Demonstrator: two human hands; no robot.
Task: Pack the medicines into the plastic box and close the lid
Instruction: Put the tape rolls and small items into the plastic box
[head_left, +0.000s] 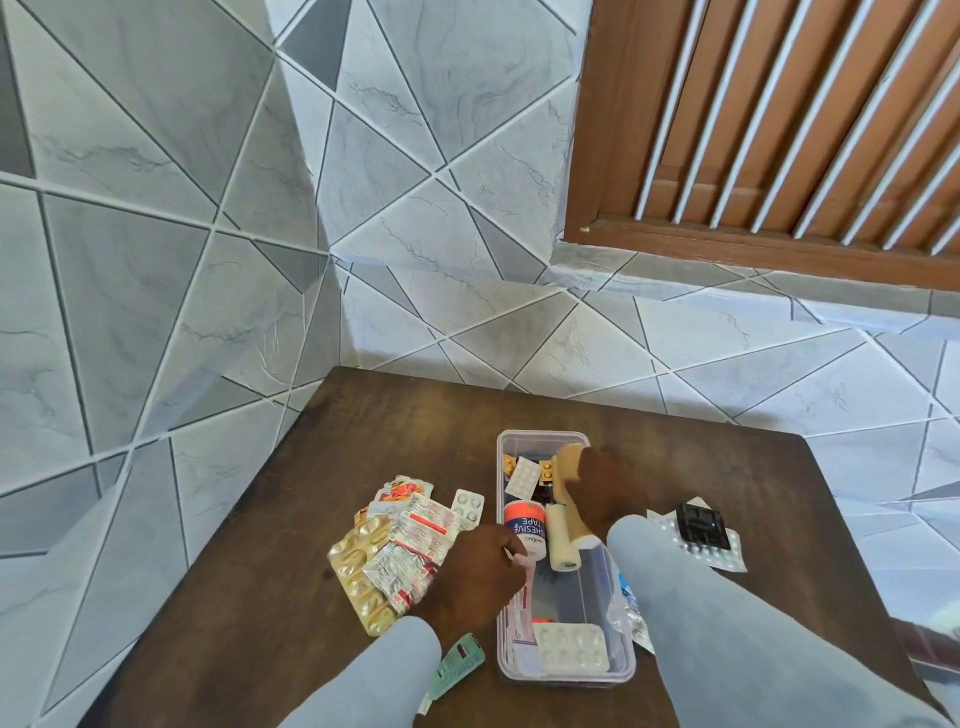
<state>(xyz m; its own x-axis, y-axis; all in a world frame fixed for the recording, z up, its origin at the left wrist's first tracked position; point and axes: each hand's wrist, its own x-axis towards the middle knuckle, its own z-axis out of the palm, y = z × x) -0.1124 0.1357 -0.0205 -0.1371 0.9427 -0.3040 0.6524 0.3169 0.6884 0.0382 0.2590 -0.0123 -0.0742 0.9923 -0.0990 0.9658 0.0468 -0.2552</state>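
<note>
A clear plastic box (500, 644) stands lidless on the dark wooden table. Inside lie an adhesive tape roll (523, 524), a cream bandage roll (562, 540), white blister packs (571, 647) and small packs at the far end. My right hand (602, 491) is over the box, shut on a tan bandage roll (569, 465). My left hand (475, 571) rests at the box's left wall, fingers curled on a pink-and-white strip (524, 587) that hangs into the box. Left of the box lies a heap of gold and red-white blister strips (387, 551).
A black packet (698, 525) on silver blister sheets (727, 553) lies right of the box. A green strip (457, 662) sits by my left sleeve. Tiled walls bound the table at the back and left; a wooden shutter is up at the right. No lid is visible.
</note>
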